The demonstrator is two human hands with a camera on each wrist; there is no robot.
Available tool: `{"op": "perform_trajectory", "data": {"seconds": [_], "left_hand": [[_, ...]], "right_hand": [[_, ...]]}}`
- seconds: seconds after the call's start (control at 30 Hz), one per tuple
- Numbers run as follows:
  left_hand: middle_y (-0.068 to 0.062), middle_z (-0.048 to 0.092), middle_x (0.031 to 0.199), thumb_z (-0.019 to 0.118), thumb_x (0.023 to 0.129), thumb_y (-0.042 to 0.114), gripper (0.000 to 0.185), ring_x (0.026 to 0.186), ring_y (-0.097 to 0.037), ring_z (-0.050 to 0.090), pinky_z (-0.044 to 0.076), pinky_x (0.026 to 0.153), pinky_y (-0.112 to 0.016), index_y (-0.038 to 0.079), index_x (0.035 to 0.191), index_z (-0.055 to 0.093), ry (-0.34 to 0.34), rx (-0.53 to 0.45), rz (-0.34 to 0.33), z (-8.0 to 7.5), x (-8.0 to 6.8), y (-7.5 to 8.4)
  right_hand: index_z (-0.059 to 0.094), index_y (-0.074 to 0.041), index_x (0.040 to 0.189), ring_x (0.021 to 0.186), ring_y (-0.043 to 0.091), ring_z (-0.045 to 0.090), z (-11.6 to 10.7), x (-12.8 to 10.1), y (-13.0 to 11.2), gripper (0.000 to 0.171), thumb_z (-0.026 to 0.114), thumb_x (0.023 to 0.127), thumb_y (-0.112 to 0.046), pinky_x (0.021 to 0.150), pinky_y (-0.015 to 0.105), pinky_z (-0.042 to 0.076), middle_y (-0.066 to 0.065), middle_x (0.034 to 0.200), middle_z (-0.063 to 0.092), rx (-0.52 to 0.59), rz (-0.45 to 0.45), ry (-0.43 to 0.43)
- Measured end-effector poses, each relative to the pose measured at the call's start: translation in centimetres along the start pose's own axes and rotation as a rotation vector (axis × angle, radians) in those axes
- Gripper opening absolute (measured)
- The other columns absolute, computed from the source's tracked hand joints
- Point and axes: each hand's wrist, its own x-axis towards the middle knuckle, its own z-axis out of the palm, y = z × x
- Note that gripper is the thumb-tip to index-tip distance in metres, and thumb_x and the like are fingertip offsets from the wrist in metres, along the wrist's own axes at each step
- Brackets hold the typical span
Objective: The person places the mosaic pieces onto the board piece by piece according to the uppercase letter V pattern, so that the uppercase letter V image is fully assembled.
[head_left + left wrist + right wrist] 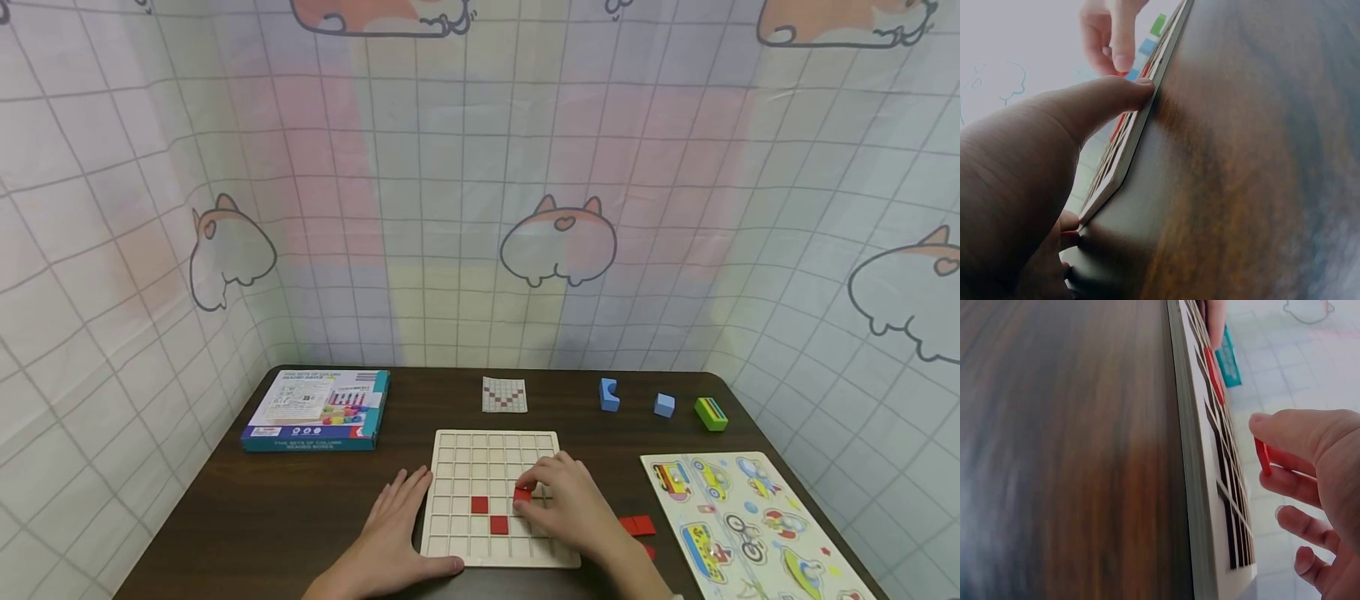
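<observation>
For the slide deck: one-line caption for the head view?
Right hand pinches a red tile over the grid board; left hand steadies its edge.

Left hand (397,525) flat, fingers straight and spread; right hand (573,504) curled, thumb and fingertips pinched.

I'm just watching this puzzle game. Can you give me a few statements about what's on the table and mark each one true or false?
1. The right hand pinches a red tile over the grid board. True.
2. The left hand is lifting the box. False: it rests flat at the board's left edge, and the box lies apart at the back left.
3. Two red tiles already sit in the board. True: one and another.
4. The green block lies on the board. False: it lies on the table at the back right, beside two blue blocks.
5. A pattern card lies behind the board. True.
</observation>
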Motion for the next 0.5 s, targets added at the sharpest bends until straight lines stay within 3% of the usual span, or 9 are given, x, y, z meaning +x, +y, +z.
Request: {"op": "perform_trajectory", "data": {"seconds": [0.5], "left_hand": [[-0.009,0.030,0.184,0.081,0.071,0.092,0.140,0.174,-0.044,0.014,0.014,0.136,-0.074,0.016,0.177,0.030,0.005,0.010,0.012,0.2,0.1,-0.4]], "right_hand": [[0.084,-0.028,0.099,0.096,0.004,0.054,2.2,1.6,-2.0,0.014,0.092,0.089,-0.034,0.090,0.039,0.050,-0.018,0.099,0.076,0.022,-0.028,-0.039]]}}
